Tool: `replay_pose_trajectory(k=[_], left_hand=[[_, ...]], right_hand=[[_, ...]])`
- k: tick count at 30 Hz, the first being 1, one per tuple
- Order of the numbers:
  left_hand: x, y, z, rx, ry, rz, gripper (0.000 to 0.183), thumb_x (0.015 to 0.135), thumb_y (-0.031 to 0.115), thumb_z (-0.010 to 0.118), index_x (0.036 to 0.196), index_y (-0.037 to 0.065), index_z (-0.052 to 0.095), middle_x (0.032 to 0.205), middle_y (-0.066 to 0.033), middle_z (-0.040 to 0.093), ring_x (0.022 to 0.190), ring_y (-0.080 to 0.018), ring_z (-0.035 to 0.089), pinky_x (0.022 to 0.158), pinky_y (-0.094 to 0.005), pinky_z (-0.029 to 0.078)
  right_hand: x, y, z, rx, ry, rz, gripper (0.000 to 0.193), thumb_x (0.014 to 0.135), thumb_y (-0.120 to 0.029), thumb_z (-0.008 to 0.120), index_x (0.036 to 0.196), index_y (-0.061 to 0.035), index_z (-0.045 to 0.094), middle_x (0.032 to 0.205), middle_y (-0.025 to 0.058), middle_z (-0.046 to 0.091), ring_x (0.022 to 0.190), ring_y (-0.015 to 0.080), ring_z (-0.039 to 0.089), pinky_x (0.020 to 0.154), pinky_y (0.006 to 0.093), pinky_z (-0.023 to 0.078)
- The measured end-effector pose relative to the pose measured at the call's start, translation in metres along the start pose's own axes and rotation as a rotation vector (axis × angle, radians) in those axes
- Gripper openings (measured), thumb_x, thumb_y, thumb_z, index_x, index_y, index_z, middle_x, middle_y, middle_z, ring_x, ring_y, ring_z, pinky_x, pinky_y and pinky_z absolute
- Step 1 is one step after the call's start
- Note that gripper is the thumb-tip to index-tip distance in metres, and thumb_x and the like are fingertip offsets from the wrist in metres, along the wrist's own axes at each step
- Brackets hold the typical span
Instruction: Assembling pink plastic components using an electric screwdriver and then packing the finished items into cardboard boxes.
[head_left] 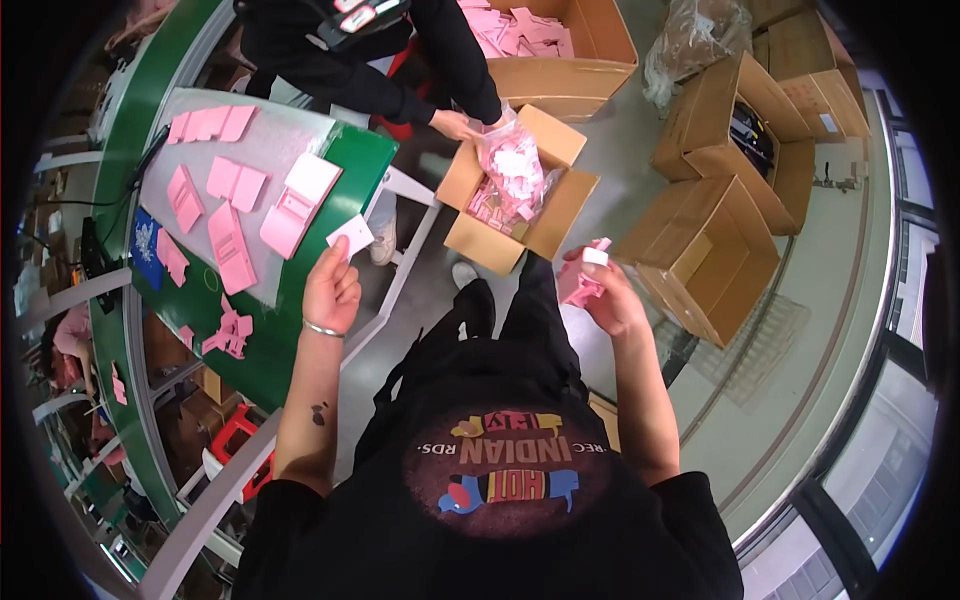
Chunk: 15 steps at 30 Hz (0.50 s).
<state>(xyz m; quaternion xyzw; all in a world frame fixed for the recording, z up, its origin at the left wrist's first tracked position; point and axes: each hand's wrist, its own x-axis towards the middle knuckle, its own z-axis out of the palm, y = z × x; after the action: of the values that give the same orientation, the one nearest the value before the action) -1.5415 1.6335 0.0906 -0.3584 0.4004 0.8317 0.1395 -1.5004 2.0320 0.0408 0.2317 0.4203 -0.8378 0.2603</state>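
My left hand [333, 290] is closed, pinching a small white card [352, 238] beside the near corner of the green table [365, 165]. Out over the floor on the right, my right hand [614, 300] grips a few pink and white card pieces [577, 283]; their exact shape is partly hidden by the fingers. On the table's pale mat lie pink flat card boxes [233, 255] in small groups, one topped with white cards [313, 175]. Ahead of me stands an open carton [478, 245] with pink pieces inside.
A co-worker's hand [453, 124] holds a clear plastic bag [515, 165] of pink and white pieces over that carton. Behind it stands a larger carton [550, 85] of pink pieces. More open cartons [690, 255] stand on the right. A blue packet [146, 245] lies on the table.
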Motion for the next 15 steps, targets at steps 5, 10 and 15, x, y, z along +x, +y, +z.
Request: replay_pose_trajectory(k=[5,10,15], left_hand=[[0.011,-0.038,0.027,-0.007,0.079,-0.009,0.026,0.092,0.021,0.061,0.072,0.018,0.045,0.049,0.0092,0.027,0.037,-0.0038,0.022,0.034,-0.0219,0.013],[0.021,-0.107,0.041,0.083,0.227,-0.185,0.023,0.09,0.019,0.064,0.073,0.017,0.048,0.049,0.0093,0.03,0.037,-0.0035,0.025,0.034,-0.0221,0.015],[0.049,-0.139,0.085,0.072,0.379,-0.295,0.019,0.089,0.017,0.065,0.074,0.016,0.054,0.051,0.0101,0.028,0.039,-0.0036,0.022,0.037,-0.0214,0.014]], right_hand=[[0.094,-0.055,-0.003,0.121,-0.182,0.065,0.044,0.084,-0.031,0.063,0.118,-0.0047,0.053,0.112,0.0082,0.06,0.103,0.022,0.06,0.087,0.0375,0.048],[0.222,-0.084,-0.035,0.207,-0.284,0.144,0.044,0.085,-0.031,0.062,0.12,-0.0061,0.053,0.115,0.0088,0.061,0.105,0.0233,0.06,0.091,0.0397,0.047],[0.327,-0.073,-0.074,0.363,-0.347,0.246,0.043,0.084,-0.029,0.064,0.12,-0.0071,0.054,0.113,0.0099,0.062,0.105,0.024,0.06,0.093,0.0407,0.047]])
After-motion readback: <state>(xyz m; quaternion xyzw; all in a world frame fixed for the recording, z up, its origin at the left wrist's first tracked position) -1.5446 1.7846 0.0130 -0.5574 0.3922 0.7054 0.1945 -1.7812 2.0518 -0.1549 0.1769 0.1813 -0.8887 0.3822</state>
